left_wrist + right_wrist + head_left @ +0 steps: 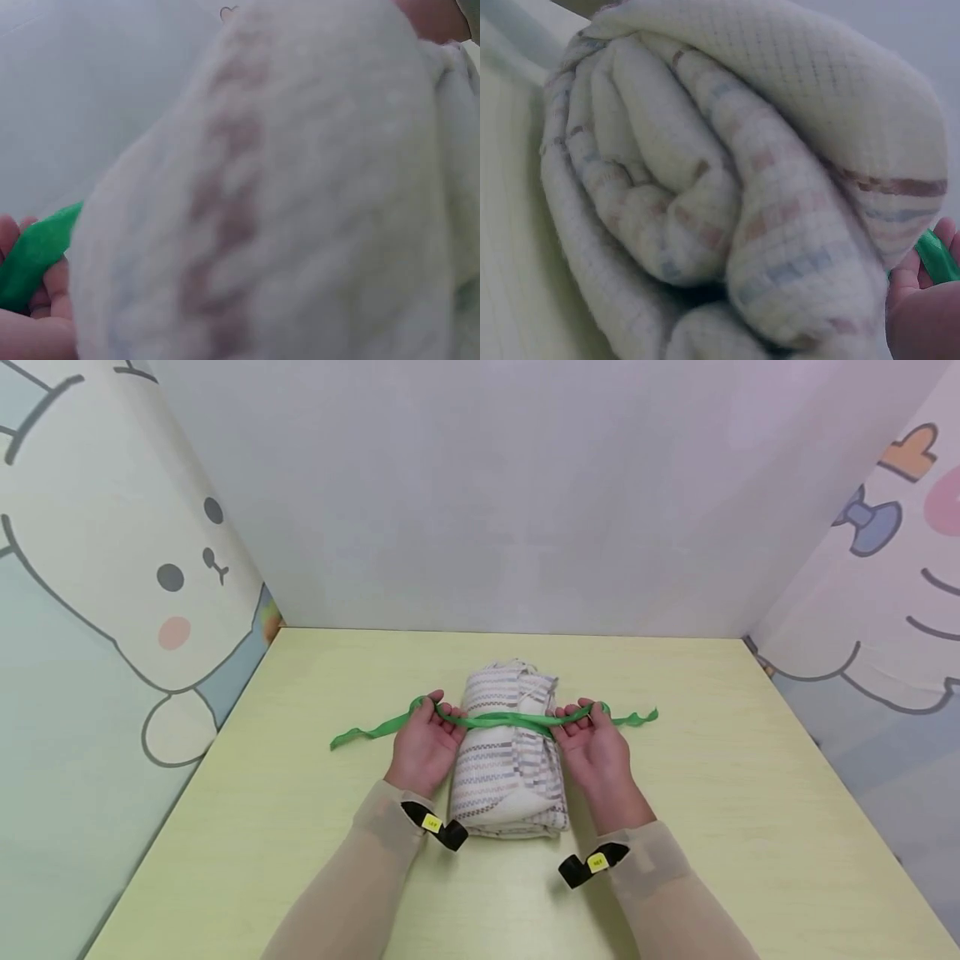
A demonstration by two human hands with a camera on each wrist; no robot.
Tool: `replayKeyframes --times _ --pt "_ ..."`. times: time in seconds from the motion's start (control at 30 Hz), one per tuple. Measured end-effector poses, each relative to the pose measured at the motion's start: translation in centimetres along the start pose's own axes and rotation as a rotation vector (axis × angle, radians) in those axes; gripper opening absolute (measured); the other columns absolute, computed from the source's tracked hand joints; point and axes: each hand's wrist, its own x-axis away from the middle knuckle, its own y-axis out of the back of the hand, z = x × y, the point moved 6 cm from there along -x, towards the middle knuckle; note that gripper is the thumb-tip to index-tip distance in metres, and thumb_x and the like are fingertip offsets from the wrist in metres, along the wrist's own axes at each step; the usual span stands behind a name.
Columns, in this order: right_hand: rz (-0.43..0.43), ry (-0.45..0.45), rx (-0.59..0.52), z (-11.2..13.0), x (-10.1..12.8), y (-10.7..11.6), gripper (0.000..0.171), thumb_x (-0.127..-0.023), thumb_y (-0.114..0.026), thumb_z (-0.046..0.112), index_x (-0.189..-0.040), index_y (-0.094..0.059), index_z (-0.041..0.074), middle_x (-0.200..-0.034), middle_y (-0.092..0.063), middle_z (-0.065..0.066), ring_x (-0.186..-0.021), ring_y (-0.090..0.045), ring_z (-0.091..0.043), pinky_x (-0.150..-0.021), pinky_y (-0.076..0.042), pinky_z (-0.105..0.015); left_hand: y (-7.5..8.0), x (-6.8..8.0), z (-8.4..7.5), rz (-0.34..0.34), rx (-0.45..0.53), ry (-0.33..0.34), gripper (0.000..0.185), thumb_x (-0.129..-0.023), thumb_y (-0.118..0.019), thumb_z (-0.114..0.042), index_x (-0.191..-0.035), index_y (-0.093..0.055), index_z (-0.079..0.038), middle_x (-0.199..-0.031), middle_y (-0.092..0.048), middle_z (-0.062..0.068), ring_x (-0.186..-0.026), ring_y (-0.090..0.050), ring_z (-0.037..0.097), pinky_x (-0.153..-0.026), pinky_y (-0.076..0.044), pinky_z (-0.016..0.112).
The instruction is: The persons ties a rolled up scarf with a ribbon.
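Observation:
A rolled cream towel with pastel stripes (508, 752) lies in the middle of the pale yellow-green table (300, 827). A green ribbon (495, 719) crosses over its top, with loose ends trailing out to both sides. My left hand (426, 737) pinches the ribbon at the towel's left side. My right hand (592, 739) pinches it at the right side. In the left wrist view the towel (285, 195) fills the frame, blurred, with the ribbon (34, 255) at my fingers. The right wrist view shows the towel's rolled end (727, 187) and a bit of ribbon (936, 256).
Panels with cartoon figures (112, 568) stand along the left and right sides, and a plain white wall (510, 493) closes the back. Black straps with yellow tags sit on both wrists.

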Motion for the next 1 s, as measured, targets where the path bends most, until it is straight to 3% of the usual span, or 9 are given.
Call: replayKeyframes --times 0.1,0.2,0.27,0.5,0.7,0.8,1.0 --pt "0.020 0.003 0.133 -0.1 -0.1 -0.2 0.028 -0.113 -0.031 0.033 -0.110 -0.047 0.011 -0.084 -0.051 -0.004 -0.079 -0.053 -0.019 -0.093 -0.049 -0.032 -0.1 -0.2 0.1 -0.002 -0.045 0.005 0.022 -0.113 -0.040 -0.025 -0.110 -0.057 -0.010 -0.080 -0.053 -0.001 -0.073 -0.054 0.012 -0.075 -0.050 0.027" --pt "0.023 0.011 0.256 -0.2 -0.2 -0.4 0.026 -0.113 -0.031 0.033 -0.111 -0.047 0.012 -0.078 -0.048 -0.001 -0.073 -0.048 -0.016 -0.077 -0.045 -0.028 -0.2 -0.4 0.2 0.002 -0.089 0.007 0.020 -0.113 -0.042 -0.024 -0.111 -0.056 -0.010 -0.075 -0.051 -0.003 -0.068 -0.052 0.010 -0.070 -0.047 0.023" --pt "0.014 0.018 0.308 -0.2 -0.3 -0.5 0.024 -0.114 -0.032 0.031 -0.111 -0.047 0.012 -0.074 -0.047 0.000 -0.070 -0.045 -0.016 -0.072 -0.042 -0.027 -0.2 -0.4 0.2 0.007 -0.112 0.009 0.018 -0.113 -0.042 -0.023 -0.112 -0.055 -0.010 -0.072 -0.049 -0.004 -0.066 -0.049 0.010 -0.068 -0.045 0.023" --pt "0.012 0.040 0.458 -0.2 -0.3 -1.0 0.021 -0.114 -0.036 0.028 -0.114 -0.048 0.011 -0.072 -0.045 0.002 -0.065 -0.042 -0.013 -0.068 -0.045 -0.024 -0.6 -0.3 0.3 0.027 -0.127 0.022 0.017 -0.113 -0.042 -0.023 -0.109 -0.051 -0.010 -0.068 -0.042 -0.003 -0.062 -0.042 0.012 -0.064 -0.041 0.023" --pt "-0.004 0.052 0.510 -0.2 -0.2 -1.0 0.023 -0.114 -0.038 0.028 -0.119 -0.049 0.009 -0.073 -0.045 0.002 -0.065 -0.041 -0.013 -0.066 -0.044 -0.024 -0.7 -0.2 0.0 0.047 -0.162 0.021 0.018 -0.114 -0.039 -0.022 -0.105 -0.050 -0.010 -0.069 -0.042 -0.002 -0.062 -0.042 0.012 -0.064 -0.043 0.024" --pt "0.000 0.066 0.551 -0.1 -0.2 -1.1 0.026 -0.114 -0.039 0.028 -0.123 -0.049 0.006 -0.073 -0.046 0.002 -0.065 -0.041 -0.013 -0.065 -0.044 -0.024 -0.8 -0.3 -0.3 0.064 -0.229 0.007 0.019 -0.114 -0.039 -0.022 -0.104 -0.050 -0.011 -0.070 -0.043 -0.002 -0.063 -0.042 0.012 -0.064 -0.043 0.024" --pt "0.062 0.123 0.753 0.2 -0.1 -1.8 0.031 -0.113 -0.042 0.029 -0.125 -0.051 0.002 -0.077 -0.046 0.000 -0.065 -0.040 -0.013 -0.063 -0.043 -0.025 -1.3 -0.2 -0.6 0.116 -0.443 -0.016 0.018 -0.114 -0.039 -0.022 -0.106 -0.050 -0.010 -0.073 -0.045 -0.001 -0.065 -0.042 0.013 -0.063 -0.041 0.026"
